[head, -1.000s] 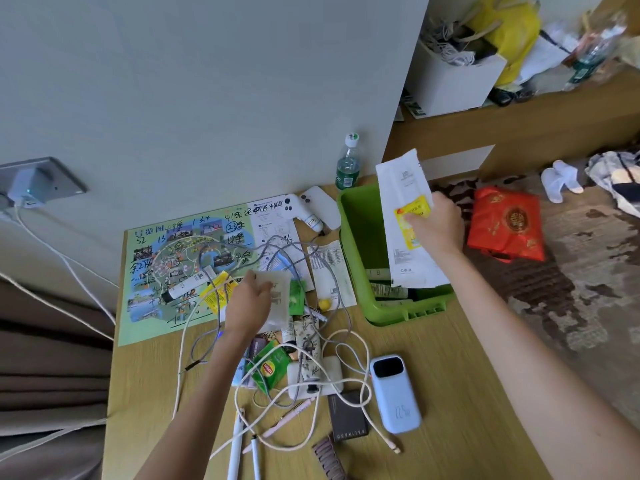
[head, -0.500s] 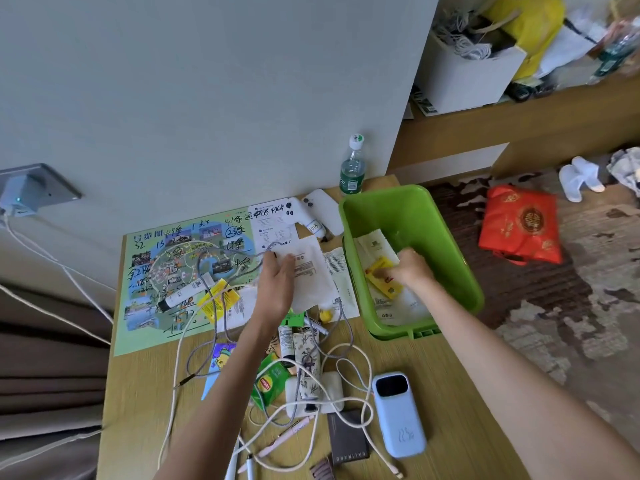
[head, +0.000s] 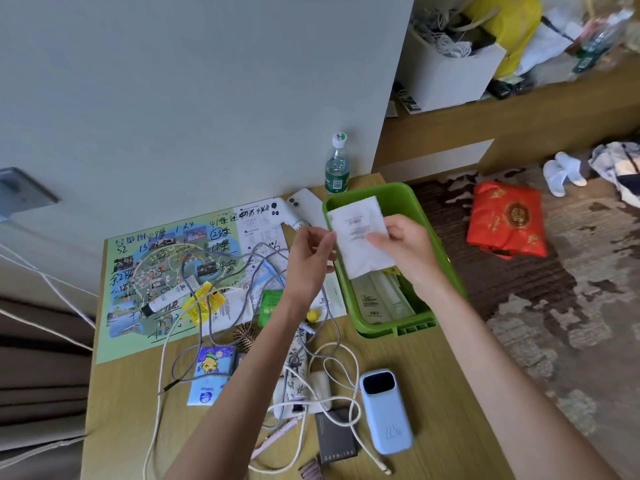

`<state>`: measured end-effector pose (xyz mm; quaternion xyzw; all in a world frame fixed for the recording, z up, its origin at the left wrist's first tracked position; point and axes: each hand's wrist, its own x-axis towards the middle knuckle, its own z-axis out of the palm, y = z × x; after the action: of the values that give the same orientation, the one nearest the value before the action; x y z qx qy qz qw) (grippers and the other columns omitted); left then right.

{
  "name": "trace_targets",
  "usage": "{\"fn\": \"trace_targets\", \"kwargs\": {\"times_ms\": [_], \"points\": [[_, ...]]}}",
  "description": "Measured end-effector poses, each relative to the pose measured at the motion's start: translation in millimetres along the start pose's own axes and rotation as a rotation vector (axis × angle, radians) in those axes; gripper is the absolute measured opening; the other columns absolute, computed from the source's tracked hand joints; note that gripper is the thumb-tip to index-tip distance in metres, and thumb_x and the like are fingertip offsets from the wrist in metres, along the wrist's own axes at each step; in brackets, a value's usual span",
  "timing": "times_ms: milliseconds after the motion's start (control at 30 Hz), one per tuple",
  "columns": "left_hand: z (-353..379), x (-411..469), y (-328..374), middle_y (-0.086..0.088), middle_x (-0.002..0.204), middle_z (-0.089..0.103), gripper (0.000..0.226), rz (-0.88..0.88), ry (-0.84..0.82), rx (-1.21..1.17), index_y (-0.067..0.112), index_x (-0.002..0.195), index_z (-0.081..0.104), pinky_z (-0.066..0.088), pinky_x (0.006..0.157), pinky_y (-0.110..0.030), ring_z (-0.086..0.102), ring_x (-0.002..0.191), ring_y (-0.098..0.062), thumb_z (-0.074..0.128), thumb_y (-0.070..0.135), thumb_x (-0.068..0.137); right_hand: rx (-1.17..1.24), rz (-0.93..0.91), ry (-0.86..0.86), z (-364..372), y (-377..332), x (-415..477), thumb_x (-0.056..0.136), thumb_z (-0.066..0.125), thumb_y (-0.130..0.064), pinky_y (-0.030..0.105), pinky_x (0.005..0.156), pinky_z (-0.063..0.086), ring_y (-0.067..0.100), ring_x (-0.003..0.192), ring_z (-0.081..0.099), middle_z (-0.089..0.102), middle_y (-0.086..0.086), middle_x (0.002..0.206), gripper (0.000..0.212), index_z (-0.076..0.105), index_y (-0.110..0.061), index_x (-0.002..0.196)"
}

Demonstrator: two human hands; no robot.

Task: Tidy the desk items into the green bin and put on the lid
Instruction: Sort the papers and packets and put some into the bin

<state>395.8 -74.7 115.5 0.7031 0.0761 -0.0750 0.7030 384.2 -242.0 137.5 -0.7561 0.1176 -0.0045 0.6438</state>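
Centre right of frame: my right hand (head: pixel 405 247) pinches a white printed paper slip (head: pixel 360 233) above the open green plastic bin (head: pixel 377 329), poised for dropping in; my left hand (head: pixel 308 258) meets its left edge, its grip I cannot tell.

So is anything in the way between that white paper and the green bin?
Nothing visible. The right hand holds the white paper over the open green bin, which has no lid on; only flat packets lie inside.
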Motion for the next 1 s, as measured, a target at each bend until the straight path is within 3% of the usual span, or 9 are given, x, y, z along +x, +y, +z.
{"fn": "trace_targets", "kwargs": {"times_ms": [133, 267, 333, 400, 500, 600, 667, 833, 1000], "points": [[-24, -3, -17, -0.006, 0.089, 0.062, 0.006, -0.024, 0.062, 0.092, 0.019, 0.091, 0.053, 0.049, 0.056, -0.023, 0.06, 0.067, -0.012, 0.057, 0.021, 0.096, -0.178, -0.004, 0.279, -22, 26, 12, 0.087, 0.066, -0.006, 0.027, 0.07, 0.054, 0.019, 0.095, 0.066, 0.069, 0.011, 0.107, 0.015, 0.062, -0.005, 0.101], [-56, -7, -45, -0.011, 0.093, 0.062, 0.004, -0.087, 0.099, 0.285, 0.014, 0.092, 0.053, 0.048, 0.06, -0.03, 0.061, 0.074, -0.023, 0.055, 0.013, 0.096, -0.713, 0.176, 0.079, -21, 56, 11, 0.087, 0.07, -0.018, 0.03, 0.075, 0.048, 0.025, 0.102, 0.061, 0.062, 0.013, 0.119, 0.04, 0.056, -0.001, 0.121], [-72, -12, -63, -0.01, 0.097, 0.063, 0.003, -0.121, 0.113, 0.447, 0.011, 0.098, 0.056, 0.047, 0.064, -0.035, 0.062, 0.08, -0.027, 0.054, 0.011, 0.095, -0.842, 0.034, 0.147, -13, 54, 6, 0.087, 0.069, -0.018, 0.025, 0.077, 0.047, 0.019, 0.099, 0.059, 0.057, 0.009, 0.124, 0.043, 0.054, -0.006, 0.125], [-88, -17, -78, -0.008, 0.101, 0.064, 0.01, -0.137, 0.167, 0.615, 0.011, 0.102, 0.057, 0.048, 0.065, -0.038, 0.061, 0.083, -0.028, 0.052, 0.01, 0.093, -0.789, -0.183, 0.197, 3, 42, -2, 0.088, 0.066, -0.01, 0.024, 0.077, 0.052, 0.011, 0.09, 0.057, 0.059, 0.006, 0.119, 0.033, 0.056, -0.008, 0.119], [-112, -24, -90, -0.007, 0.108, 0.061, 0.014, -0.124, 0.321, 0.797, 0.011, 0.103, 0.057, 0.047, 0.06, -0.036, 0.06, 0.087, -0.029, 0.052, 0.009, 0.09, -0.674, -0.423, 0.108, 41, 25, -21, 0.088, 0.061, -0.003, 0.027, 0.071, 0.055, 0.011, 0.085, 0.059, 0.058, 0.001, 0.107, 0.02, 0.057, -0.01, 0.106], [-134, -30, -96, -0.013, 0.114, 0.056, 0.018, -0.117, 0.457, 0.898, 0.008, 0.107, 0.055, 0.044, 0.062, -0.039, 0.055, 0.099, -0.034, 0.053, 0.006, 0.089, -0.688, -0.535, -0.006, 83, 22, -39, 0.087, 0.058, -0.002, 0.026, 0.063, 0.05, 0.014, 0.082, 0.058, 0.057, -0.002, 0.102, 0.018, 0.057, -0.011, 0.102], [-149, -31, -99, -0.017, 0.115, 0.054, 0.021, -0.189, 0.516, 0.888, 0.005, 0.109, 0.052, 0.045, 0.066, -0.045, 0.052, 0.102, -0.037, 0.05, 0.004, 0.088, -0.733, -0.5, -0.055, 110, 31, -42, 0.088, 0.056, -0.004, 0.028, 0.065, 0.05, 0.017, 0.087, 0.058, 0.058, 0.0, 0.105, 0.018, 0.056, -0.01, 0.106], [-175, -26, -110, -0.017, 0.123, 0.055, 0.029, -0.428, 0.462, 0.898, 0.004, 0.121, 0.051, 0.049, 0.082, -0.047, 0.055, 0.107, -0.037, 0.041, 0.009, 0.095, -0.922, -0.229, -0.082, 140, 71, -27, 0.095, 0.051, -0.014, 0.027, 0.095, 0.044, 0.021, 0.116, 0.049, 0.05, 0.01, 0.128, 0.035, 0.044, -0.004, 0.128], [-186, -20, -117, -0.016, 0.12, 0.057, 0.026, -0.452, 0.416, 0.922, 0.005, 0.119, 0.052, 0.051, 0.08, -0.047, 0.058, 0.102, -0.037, 0.045, 0.018, 0.097, -1.017, -0.19, -0.031, 130, 94, -12, 0.101, 0.041, -0.019, 0.025, 0.081, 0.04, 0.02, 0.102, 0.05, 0.055, 0.009, 0.114, 0.023, 0.05, -0.005, 0.115]]}}
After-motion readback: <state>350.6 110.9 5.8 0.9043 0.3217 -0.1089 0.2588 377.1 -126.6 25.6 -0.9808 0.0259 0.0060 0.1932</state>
